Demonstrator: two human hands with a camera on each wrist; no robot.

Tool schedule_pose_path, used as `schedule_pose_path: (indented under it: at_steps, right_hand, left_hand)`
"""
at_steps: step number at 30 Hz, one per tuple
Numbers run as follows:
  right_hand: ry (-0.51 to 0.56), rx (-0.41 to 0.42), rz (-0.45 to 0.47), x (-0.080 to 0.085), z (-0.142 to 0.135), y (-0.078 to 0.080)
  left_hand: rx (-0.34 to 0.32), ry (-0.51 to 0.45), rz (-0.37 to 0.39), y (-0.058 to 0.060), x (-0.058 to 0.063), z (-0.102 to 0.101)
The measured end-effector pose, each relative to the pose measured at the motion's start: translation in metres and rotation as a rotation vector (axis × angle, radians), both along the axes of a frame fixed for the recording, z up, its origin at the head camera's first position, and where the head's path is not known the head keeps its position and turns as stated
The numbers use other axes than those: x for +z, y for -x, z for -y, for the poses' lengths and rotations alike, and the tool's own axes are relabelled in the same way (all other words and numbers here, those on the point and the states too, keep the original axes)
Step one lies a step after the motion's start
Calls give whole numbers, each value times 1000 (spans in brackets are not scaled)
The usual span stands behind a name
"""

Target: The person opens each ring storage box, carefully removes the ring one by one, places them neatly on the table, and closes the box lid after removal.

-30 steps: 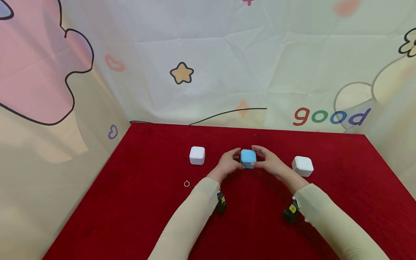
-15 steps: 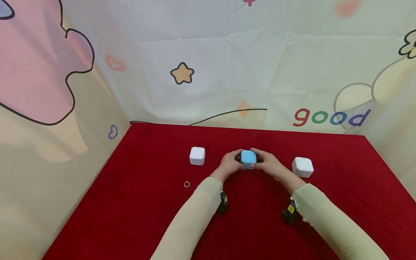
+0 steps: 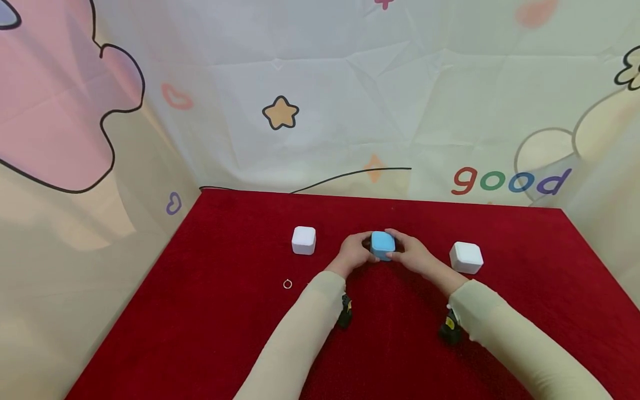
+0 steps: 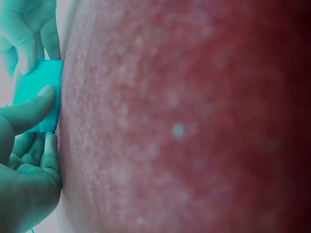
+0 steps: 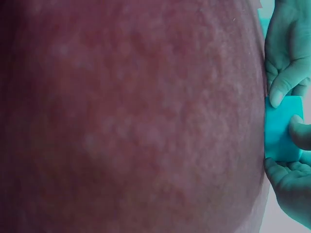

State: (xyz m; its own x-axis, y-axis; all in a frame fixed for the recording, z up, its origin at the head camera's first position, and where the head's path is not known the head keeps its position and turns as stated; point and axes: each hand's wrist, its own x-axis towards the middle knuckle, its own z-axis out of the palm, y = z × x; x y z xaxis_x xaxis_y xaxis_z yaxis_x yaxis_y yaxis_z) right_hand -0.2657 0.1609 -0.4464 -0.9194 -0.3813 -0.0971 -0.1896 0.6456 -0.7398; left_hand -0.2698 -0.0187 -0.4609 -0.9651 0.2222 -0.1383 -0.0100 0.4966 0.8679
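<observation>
A small light-blue box [image 3: 382, 244] with rounded corners stands on the red cloth [image 3: 235, 333], between both hands. From its left side my left hand [image 3: 353, 253] holds it, thumb at the front and fingers reaching behind. My right hand [image 3: 416, 256] grips the opposite side, its thumb on the lower front. Close up in the left wrist view, the blue box [image 4: 36, 80] sits with a thumb from each hand on its face. The right wrist view shows the same box [image 5: 282, 133] low against the cloth, the fingers beneath partly hidden.
One white box [image 3: 303, 240] stands left of the hands, and another white box [image 3: 466, 257] stands right, beside the right forearm. A small gold ring [image 3: 287, 284] lies near the left sleeve [image 3: 305, 333]. A patterned fabric backdrop [image 3: 340, 122] rises behind the table.
My left hand has moved slightly right, its fingers closing in on the blue box. The right hand's fingers have settled a little nearer it. Box, white boxes and ring stay in place.
</observation>
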Motion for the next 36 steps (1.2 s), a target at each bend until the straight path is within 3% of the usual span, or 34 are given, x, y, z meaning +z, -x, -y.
schedule_pose_path:
  at_steps: [14,36]
  right_hand:
    - [-10,17,-25,-1,-4,-1]
    - [63,36,53,0,-5,-3]
  left_hand:
    - [21,46,15,2,3,-3]
    - [41,41,32,-1,5,-3]
